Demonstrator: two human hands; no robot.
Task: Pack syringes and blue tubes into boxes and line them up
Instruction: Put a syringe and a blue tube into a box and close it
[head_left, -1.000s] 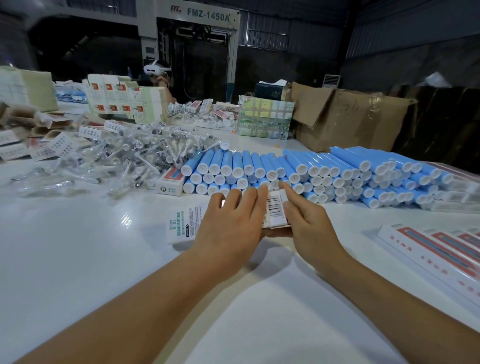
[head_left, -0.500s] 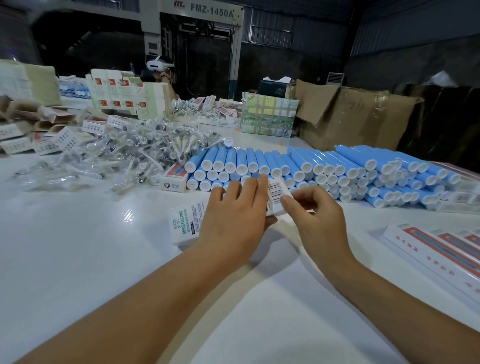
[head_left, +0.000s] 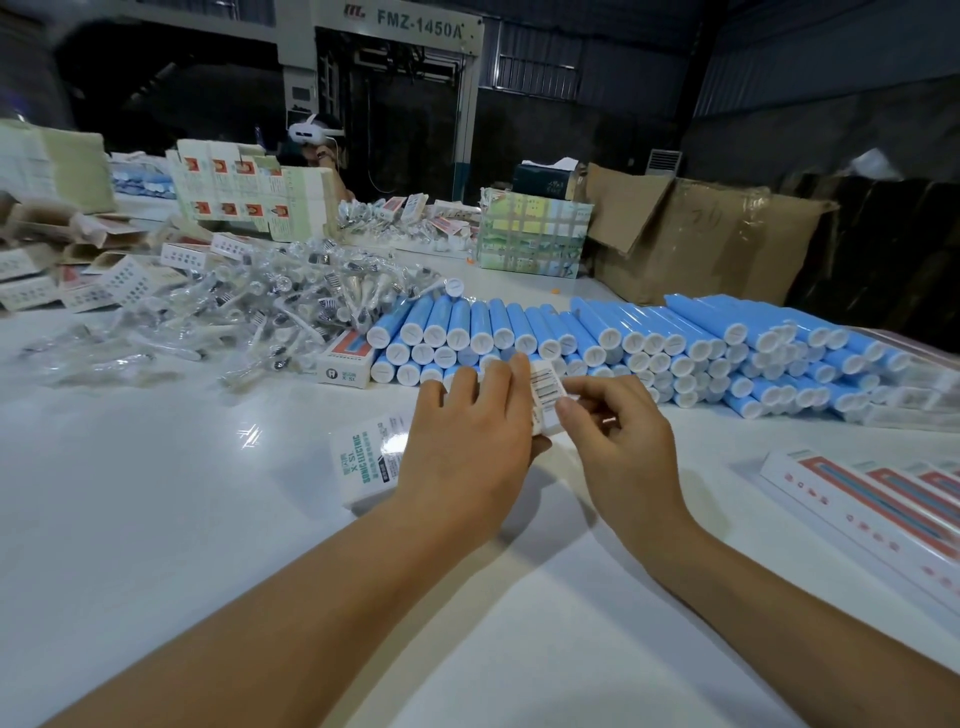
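Across the back of the white desk (head_left: 156, 519) sits the biggest lot, the blue tubes (head_left: 623, 332), stacked on their sides with the white caps facing me. They look like stiff, smooth plastic, light each, and I'd guess they roll, so pull one from the top row by its middle, not from the bottom of the stack. Left of them is the heap of syringes (head_left: 249, 317) in clear wrappers; crinkly, slippery film, probably light and a bit fragile, so pinch the body and not the loose film.

Down front, between the hands, is the box (head_left: 363, 467), a long thin card carton lying flat on the desk, just in front of the tubes. Light, and I reckon it dents if squeezed, so hold it by the long edges. The left hand (head_left: 462, 447) lies over it with fingers curled down round the far side, holding it steady. The right hand (head_left: 618, 452) has its fingers bent, pinching the barcoded end flap (head_left: 545, 395).

Hard to tell: whether anything is inside the box, since the left hand covers its middle. Finished boxes (head_left: 872, 499) on the right are cut off by the frame edge.
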